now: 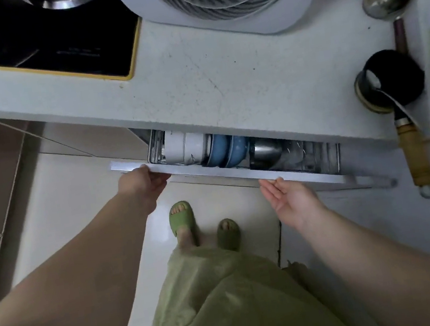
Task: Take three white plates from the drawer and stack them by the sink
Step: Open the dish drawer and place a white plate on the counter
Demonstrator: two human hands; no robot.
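Green garment, lower centre of frame: nearest the camera, with two green slippers on the pale floor just above it.

Surface (223, 81), upper half of frame: pale worktop carrying a white fan, a dark hob at upper left, and a ladle and other utensils at right. No sink in view.

Drawer (238, 171), centre of frame, under the surface edge: only partly drawn out, showing a narrow strip of its contents.

White plates (182, 147), left part of the drawer opening: standing on edge in a rack, just beside blue dishes and a steel bowl to their right. Judged stiff, brittle, smooth-glazed and moderately heavy as a set of three; best taken by the rim, one at a time, once the drawer is open wider. None is out yet.

Left hand (142, 185), centre left: fingers (161, 180) curled under the left end of the drawer front, grasping it.

Right hand (290, 197), centre right: palm up, fingers (270, 186) spread and released, tips just below the drawer front; contact cannot be told.
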